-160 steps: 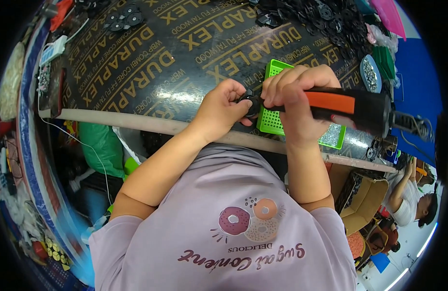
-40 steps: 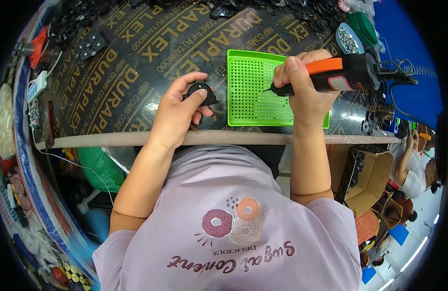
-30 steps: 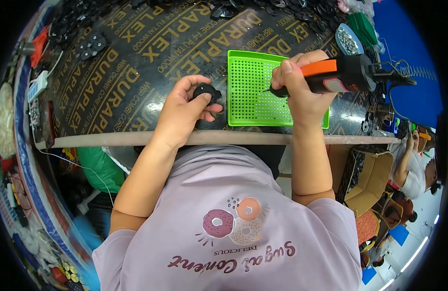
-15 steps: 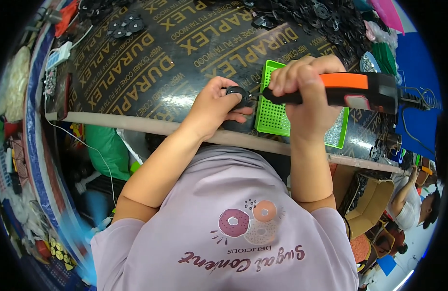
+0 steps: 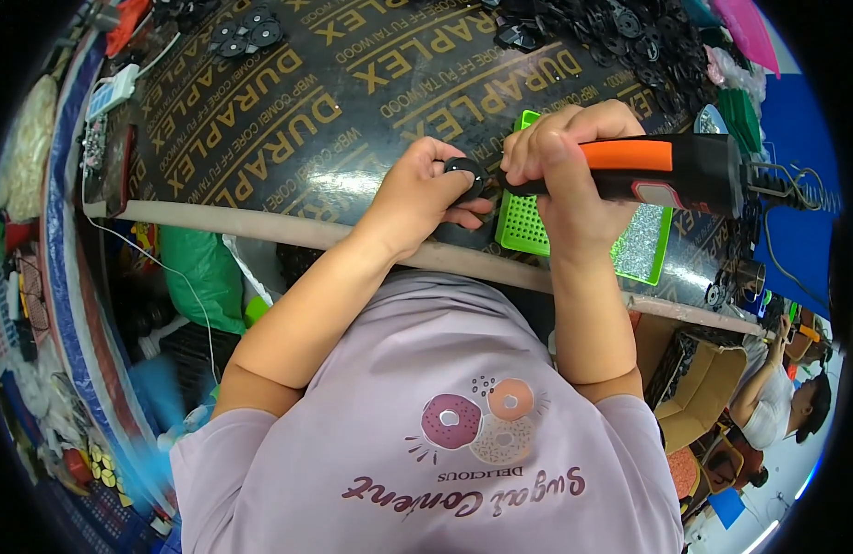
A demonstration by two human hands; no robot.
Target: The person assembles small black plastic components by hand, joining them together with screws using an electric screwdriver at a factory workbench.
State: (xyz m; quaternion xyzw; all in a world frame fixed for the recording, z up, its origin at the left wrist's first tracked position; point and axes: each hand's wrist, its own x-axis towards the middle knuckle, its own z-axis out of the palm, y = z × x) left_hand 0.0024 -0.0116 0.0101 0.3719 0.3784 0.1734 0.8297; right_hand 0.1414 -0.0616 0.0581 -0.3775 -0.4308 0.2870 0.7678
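Note:
Between the thumb and fingers of my left hand (image 5: 410,198) is a small round black plastic part (image 5: 465,179), its face turned toward the right. My right hand (image 5: 579,171) is wrapped round an orange and black electric screwdriver (image 5: 630,155), held nearly level. The screwdriver's nose points left at the part, and my fingers hide most of the tip. Whether the bit touches the part I cannot tell. Under my right hand lies a bright green tray (image 5: 522,227), partly covered, with a dimpled left section and a heap of small silvery screws (image 5: 642,235) on the right.
Black plastic parts (image 5: 620,42) are piled at the far right, with a few more (image 5: 246,35) at the far left. A coiled cord (image 5: 786,183) trails from the screwdriver. A cardboard box (image 5: 708,383) stands below the table edge (image 5: 288,227). Another person (image 5: 773,392) sits at the right.
The screwdriver and the round part have come closer together, and the bit visible between them before is now mostly hidden. Both hands keep their grip. The whole view has shifted slightly.

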